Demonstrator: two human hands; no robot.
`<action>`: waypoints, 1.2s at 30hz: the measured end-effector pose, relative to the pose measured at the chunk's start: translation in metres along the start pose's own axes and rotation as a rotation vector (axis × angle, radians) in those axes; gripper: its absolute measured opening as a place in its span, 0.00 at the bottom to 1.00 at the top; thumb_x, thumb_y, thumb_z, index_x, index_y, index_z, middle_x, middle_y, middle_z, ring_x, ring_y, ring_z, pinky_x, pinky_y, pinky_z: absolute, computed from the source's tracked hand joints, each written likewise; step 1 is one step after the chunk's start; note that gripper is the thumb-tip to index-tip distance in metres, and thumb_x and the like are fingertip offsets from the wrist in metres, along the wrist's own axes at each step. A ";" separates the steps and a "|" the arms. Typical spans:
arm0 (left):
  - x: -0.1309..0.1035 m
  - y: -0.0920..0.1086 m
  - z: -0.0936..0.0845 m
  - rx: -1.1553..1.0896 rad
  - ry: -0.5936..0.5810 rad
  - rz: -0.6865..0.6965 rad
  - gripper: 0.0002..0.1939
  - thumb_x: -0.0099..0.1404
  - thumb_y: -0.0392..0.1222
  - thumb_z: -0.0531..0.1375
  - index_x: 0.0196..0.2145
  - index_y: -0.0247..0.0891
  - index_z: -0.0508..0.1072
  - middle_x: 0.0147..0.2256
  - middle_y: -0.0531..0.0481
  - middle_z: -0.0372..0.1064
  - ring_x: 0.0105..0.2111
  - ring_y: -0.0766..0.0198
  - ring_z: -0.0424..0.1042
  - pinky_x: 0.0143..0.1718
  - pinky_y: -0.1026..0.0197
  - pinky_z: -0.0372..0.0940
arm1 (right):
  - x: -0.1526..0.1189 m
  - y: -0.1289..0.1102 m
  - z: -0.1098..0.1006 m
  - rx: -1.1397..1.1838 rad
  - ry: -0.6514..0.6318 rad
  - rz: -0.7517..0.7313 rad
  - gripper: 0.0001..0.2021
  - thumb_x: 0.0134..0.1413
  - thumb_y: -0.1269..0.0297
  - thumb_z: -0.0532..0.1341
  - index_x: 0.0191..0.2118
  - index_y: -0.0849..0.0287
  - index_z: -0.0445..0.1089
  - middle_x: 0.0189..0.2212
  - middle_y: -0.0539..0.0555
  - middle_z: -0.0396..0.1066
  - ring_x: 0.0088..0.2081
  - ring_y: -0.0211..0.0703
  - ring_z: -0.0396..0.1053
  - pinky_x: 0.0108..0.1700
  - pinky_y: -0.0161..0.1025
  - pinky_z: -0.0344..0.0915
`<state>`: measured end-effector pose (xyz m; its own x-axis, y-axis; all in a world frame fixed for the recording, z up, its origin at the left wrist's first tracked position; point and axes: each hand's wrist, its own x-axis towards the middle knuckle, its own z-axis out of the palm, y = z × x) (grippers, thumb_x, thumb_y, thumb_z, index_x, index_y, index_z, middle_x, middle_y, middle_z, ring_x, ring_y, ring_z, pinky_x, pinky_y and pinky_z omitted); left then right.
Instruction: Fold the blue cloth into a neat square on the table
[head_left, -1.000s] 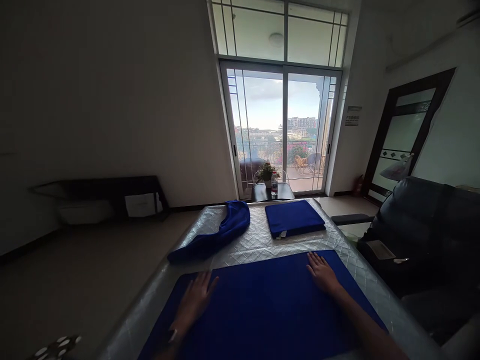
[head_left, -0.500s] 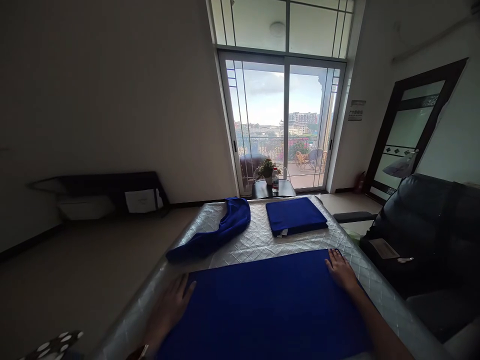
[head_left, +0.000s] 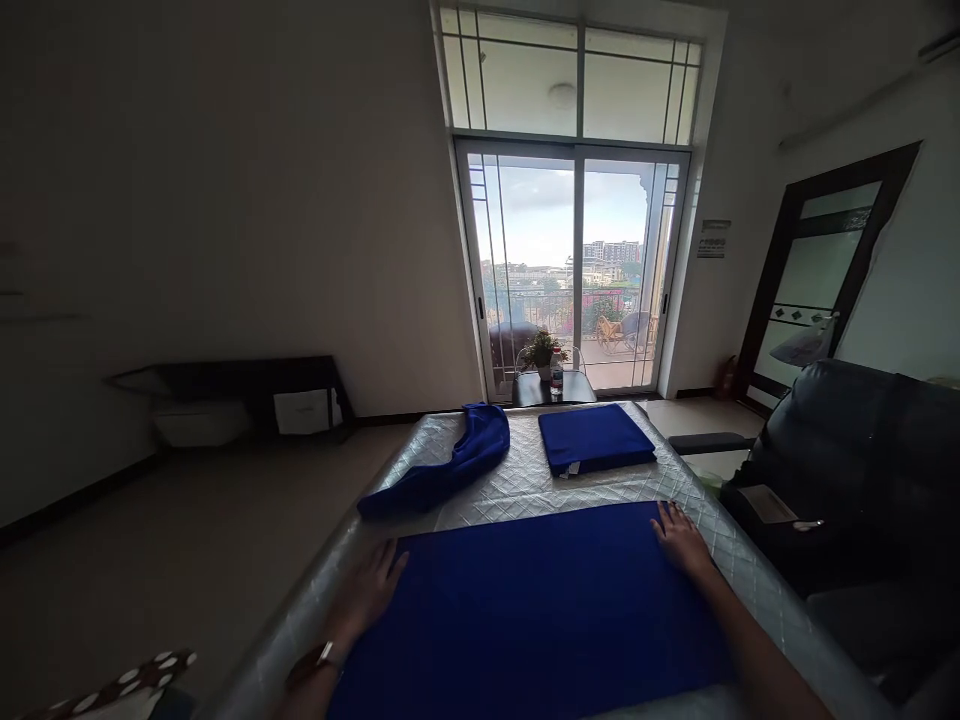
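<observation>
A flat blue cloth [head_left: 525,610] lies spread over the near part of a table with a silvery quilted cover [head_left: 491,487]. At the cloth's far left corner rests my left hand [head_left: 373,585], fingers stretched out along the edge. My right hand [head_left: 681,537] lies flat on the far right corner, its fingers extended. Neither hand grips anything. Beyond them sits a neatly folded blue cloth [head_left: 596,437] with a small white tag. To its left is a crumpled blue cloth [head_left: 450,470], its long end trailing toward the table's left edge.
A black armchair [head_left: 847,470] stands close on the right, with a small card [head_left: 769,503] on it. Past the far end is a small dark table [head_left: 536,390] with a potted plant [head_left: 544,350] and a bottle [head_left: 556,372]. A low dark stand [head_left: 259,375] is along the left wall.
The view has tilted up and shifted slightly left, so the scene sits lower and further right. Both hands remain flat at the same cloth corners.
</observation>
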<state>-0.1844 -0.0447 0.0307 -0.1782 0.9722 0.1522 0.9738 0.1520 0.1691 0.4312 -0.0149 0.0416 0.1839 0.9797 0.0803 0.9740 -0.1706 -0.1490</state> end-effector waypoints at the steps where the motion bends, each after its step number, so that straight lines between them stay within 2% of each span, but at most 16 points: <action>1: -0.001 0.002 -0.002 -0.010 -0.004 -0.009 0.37 0.71 0.56 0.40 0.67 0.27 0.57 0.69 0.36 0.54 0.69 0.51 0.53 0.67 0.48 0.55 | -0.001 0.000 -0.002 0.007 -0.001 0.003 0.33 0.67 0.53 0.41 0.72 0.62 0.48 0.73 0.58 0.46 0.73 0.44 0.40 0.72 0.44 0.40; 6: -0.007 0.018 -0.013 -0.063 0.055 -0.006 0.36 0.71 0.55 0.40 0.65 0.26 0.60 0.69 0.35 0.55 0.70 0.49 0.52 0.67 0.45 0.54 | -0.006 -0.004 -0.017 0.037 0.018 0.013 0.31 0.65 0.57 0.45 0.70 0.64 0.55 0.71 0.63 0.53 0.72 0.49 0.46 0.71 0.47 0.44; 9: -0.006 0.045 -0.016 -0.105 0.103 0.064 0.34 0.72 0.52 0.39 0.65 0.26 0.62 0.68 0.34 0.58 0.70 0.47 0.52 0.68 0.42 0.54 | -0.012 -0.026 -0.023 0.071 0.051 -0.056 0.29 0.65 0.62 0.44 0.68 0.67 0.58 0.69 0.67 0.56 0.71 0.52 0.48 0.71 0.51 0.43; 12: -0.005 0.095 -0.010 -0.154 0.104 0.218 0.31 0.73 0.50 0.41 0.63 0.30 0.66 0.65 0.36 0.63 0.68 0.48 0.56 0.69 0.44 0.54 | -0.025 -0.072 -0.021 0.134 0.057 -0.236 0.28 0.65 0.63 0.44 0.67 0.63 0.60 0.68 0.62 0.58 0.71 0.49 0.50 0.72 0.48 0.45; 15: -0.008 0.157 0.006 -0.201 0.073 0.399 0.28 0.73 0.53 0.44 0.62 0.40 0.69 0.64 0.41 0.66 0.66 0.51 0.61 0.67 0.47 0.58 | -0.042 -0.131 -0.011 0.207 0.025 -0.443 0.27 0.65 0.60 0.47 0.66 0.56 0.63 0.68 0.55 0.60 0.69 0.47 0.54 0.71 0.45 0.49; 17: -0.012 0.193 0.019 -0.218 0.045 0.496 0.27 0.73 0.55 0.46 0.63 0.44 0.68 0.64 0.42 0.65 0.67 0.52 0.60 0.68 0.47 0.58 | -0.052 -0.165 -0.001 0.243 0.006 -0.539 0.27 0.65 0.57 0.48 0.66 0.54 0.63 0.68 0.53 0.60 0.69 0.47 0.55 0.71 0.44 0.50; 20: -0.018 0.225 0.035 -0.227 0.011 0.577 0.29 0.73 0.57 0.46 0.65 0.44 0.66 0.66 0.40 0.61 0.68 0.51 0.56 0.68 0.45 0.57 | -0.061 -0.193 0.014 0.313 -0.015 -0.614 0.28 0.66 0.55 0.47 0.68 0.53 0.59 0.69 0.54 0.57 0.70 0.48 0.53 0.71 0.47 0.49; 22: -0.020 0.231 0.042 -0.227 0.000 0.591 0.30 0.73 0.57 0.44 0.66 0.43 0.64 0.66 0.38 0.60 0.68 0.50 0.56 0.68 0.43 0.57 | -0.063 -0.198 0.021 0.366 -0.026 -0.627 0.28 0.67 0.55 0.45 0.69 0.50 0.56 0.70 0.53 0.55 0.71 0.48 0.51 0.72 0.50 0.48; 25: -0.019 0.229 0.047 -0.224 -0.005 0.592 0.30 0.74 0.56 0.43 0.67 0.42 0.63 0.66 0.37 0.60 0.68 0.48 0.56 0.67 0.38 0.57 | -0.063 -0.195 0.025 0.402 -0.044 -0.619 0.28 0.67 0.54 0.45 0.70 0.48 0.54 0.70 0.53 0.53 0.71 0.48 0.49 0.72 0.52 0.46; 31: -0.018 0.220 0.047 -0.199 0.003 0.586 0.29 0.75 0.53 0.44 0.68 0.43 0.60 0.67 0.39 0.58 0.68 0.49 0.55 0.68 0.39 0.57 | -0.061 -0.190 0.020 0.405 -0.060 -0.562 0.30 0.67 0.51 0.45 0.71 0.55 0.53 0.71 0.57 0.51 0.72 0.52 0.47 0.72 0.53 0.43; 34: -0.020 0.198 0.039 -0.166 0.004 0.556 0.28 0.75 0.51 0.44 0.68 0.41 0.60 0.68 0.39 0.57 0.69 0.50 0.54 0.68 0.41 0.56 | -0.054 -0.169 0.013 0.360 -0.077 -0.537 0.31 0.67 0.51 0.45 0.71 0.57 0.53 0.71 0.57 0.50 0.72 0.51 0.46 0.73 0.52 0.41; 36: -0.019 0.169 0.031 -0.142 0.004 0.522 0.28 0.75 0.49 0.44 0.67 0.38 0.61 0.68 0.38 0.57 0.69 0.49 0.53 0.68 0.39 0.55 | -0.046 -0.143 0.008 0.313 -0.084 -0.509 0.31 0.67 0.51 0.44 0.71 0.56 0.52 0.71 0.55 0.50 0.72 0.48 0.46 0.73 0.50 0.40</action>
<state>-0.0124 -0.0316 0.0260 0.3237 0.9110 0.2554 0.9042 -0.3773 0.2000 0.2828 -0.0347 0.0514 -0.3189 0.9372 0.1413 0.8491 0.3487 -0.3967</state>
